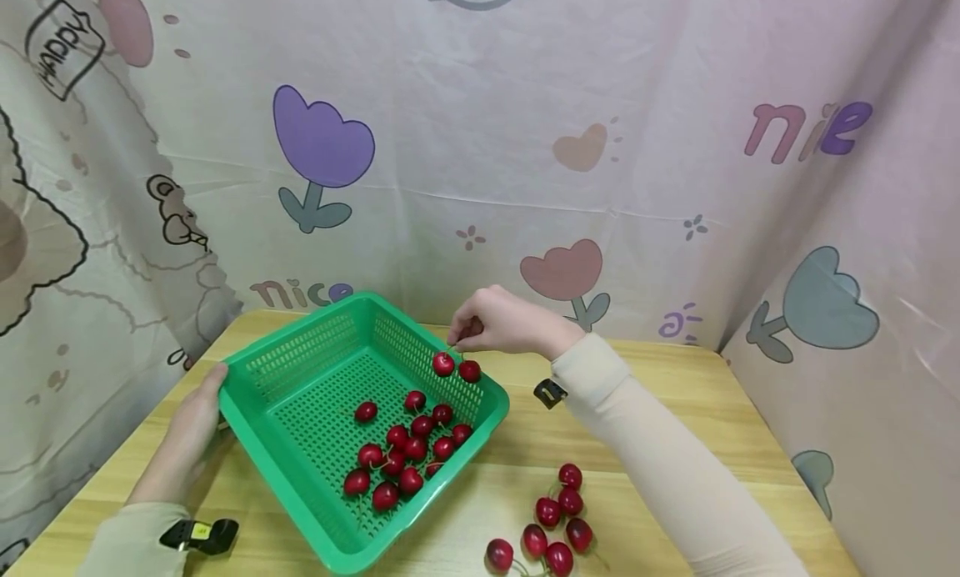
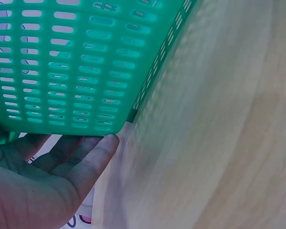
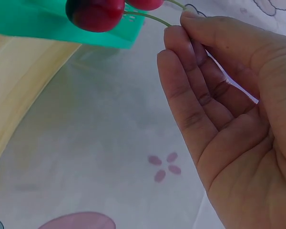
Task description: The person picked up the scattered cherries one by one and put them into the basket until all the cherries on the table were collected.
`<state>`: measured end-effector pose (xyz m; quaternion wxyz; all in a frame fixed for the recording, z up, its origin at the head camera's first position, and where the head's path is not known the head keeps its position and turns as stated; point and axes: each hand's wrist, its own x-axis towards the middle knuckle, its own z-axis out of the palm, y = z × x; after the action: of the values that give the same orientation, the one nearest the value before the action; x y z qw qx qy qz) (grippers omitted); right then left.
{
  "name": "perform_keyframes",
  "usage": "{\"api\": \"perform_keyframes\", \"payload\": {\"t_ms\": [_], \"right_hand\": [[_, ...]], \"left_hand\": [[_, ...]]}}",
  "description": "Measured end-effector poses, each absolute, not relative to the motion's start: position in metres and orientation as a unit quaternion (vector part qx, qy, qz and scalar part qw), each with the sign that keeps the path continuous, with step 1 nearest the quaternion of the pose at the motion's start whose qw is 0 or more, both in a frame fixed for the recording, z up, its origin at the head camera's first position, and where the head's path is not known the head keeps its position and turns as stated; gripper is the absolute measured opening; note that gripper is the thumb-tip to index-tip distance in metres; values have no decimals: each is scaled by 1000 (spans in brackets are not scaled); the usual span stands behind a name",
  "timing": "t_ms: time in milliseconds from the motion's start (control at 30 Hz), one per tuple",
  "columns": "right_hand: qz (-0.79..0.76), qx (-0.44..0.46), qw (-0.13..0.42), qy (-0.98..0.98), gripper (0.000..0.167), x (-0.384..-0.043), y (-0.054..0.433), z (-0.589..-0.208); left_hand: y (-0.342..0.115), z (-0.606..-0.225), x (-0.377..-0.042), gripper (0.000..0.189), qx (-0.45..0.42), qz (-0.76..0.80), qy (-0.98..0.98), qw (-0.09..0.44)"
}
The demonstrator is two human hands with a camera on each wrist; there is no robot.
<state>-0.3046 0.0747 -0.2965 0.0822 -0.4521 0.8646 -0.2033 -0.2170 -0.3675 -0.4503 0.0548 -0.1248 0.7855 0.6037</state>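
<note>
In the head view, my right hand [image 1: 498, 320] is raised over the far right rim of a green plastic basket [image 1: 277, 474]. Its thumb and fingertips pinch the thin green stems [image 3: 150, 17] of two dark red cherries [image 1: 443, 363], which dangle below the fingers. My left hand [image 1: 197, 418] grips the basket at its left corner. From the left wrist, the fingers [image 2: 97, 160] lie along the edge of the slotted wall. Inside the basket, several cherries [image 1: 415, 449] gather toward the near right side, and one cherry [image 1: 366, 412] lies apart on the mesh floor.
Several more cherries [image 1: 548, 512] with stems lie on the wooden table [image 1: 675, 427], right of the basket and below my right forearm. A patterned curtain [image 1: 450, 135] hangs behind the table and along both sides.
</note>
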Motion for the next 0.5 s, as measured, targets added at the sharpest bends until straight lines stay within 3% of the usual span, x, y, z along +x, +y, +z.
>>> {"api": "perform_keyframes", "payload": {"t_ms": [500], "right_hand": [[-152, -451, 128, 870, 6, -307, 20, -308]], "left_hand": [[-367, -451, -217, 94, -125, 603, 786, 50]]}}
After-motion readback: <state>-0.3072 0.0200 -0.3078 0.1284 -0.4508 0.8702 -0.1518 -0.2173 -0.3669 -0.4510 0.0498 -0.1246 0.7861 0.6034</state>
